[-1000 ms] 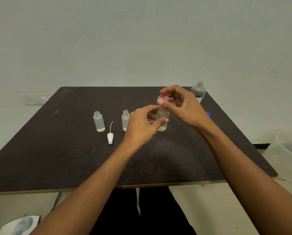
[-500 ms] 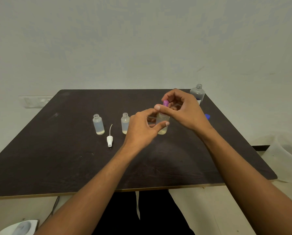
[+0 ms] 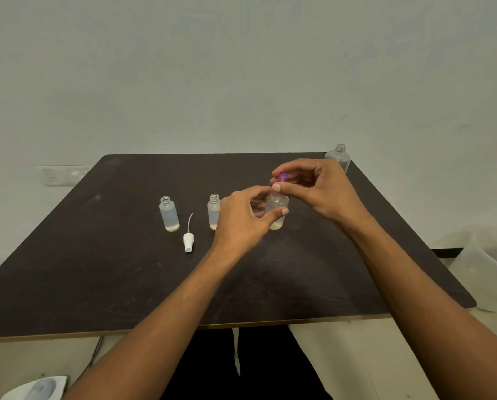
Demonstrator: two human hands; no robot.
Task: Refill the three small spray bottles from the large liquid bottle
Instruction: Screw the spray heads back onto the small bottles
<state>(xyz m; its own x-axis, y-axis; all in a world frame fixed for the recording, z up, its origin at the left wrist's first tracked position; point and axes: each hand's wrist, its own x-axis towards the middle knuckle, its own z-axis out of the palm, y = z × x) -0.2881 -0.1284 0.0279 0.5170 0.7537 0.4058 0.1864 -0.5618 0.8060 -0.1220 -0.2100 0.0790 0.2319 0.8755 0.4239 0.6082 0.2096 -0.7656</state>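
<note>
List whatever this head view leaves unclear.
All in the head view:
- Neck of the held small bottle: right hand fingers cover where the purple cap meets it, so seated or lifted is unclear.
- Large bottle: lower body behind the right hand; liquid level unreadable.
- Middle small bottle: right side behind the left hand.
- White object: cut by bottom edge.

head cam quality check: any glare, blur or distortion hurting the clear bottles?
Head view: soft even light, no hard shadows, dull sheen on the table; wide-angle stretch splays its edges; left hand holding the small bottle and right hand pinching the purple cap show little motion blur; the large bottle at the far corner reads faint against the wall.
</note>
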